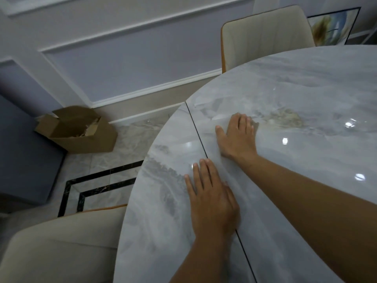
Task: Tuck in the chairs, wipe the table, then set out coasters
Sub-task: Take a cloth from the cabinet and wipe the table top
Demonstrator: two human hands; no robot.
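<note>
We see a glossy, round grey marble-patterned table (306,94) crossed by a thin dark seam. Our left hand (212,201) and right hand (238,137) lie flat at centre frame, fingers straight, holding nothing.

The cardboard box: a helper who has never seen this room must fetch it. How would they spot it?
Start at the rounded marble table and look past its left edge to the floor by the panelled wall. There sits the cardboard box, brown, flaps open, scraps inside, unlike the cream chairs.
</note>
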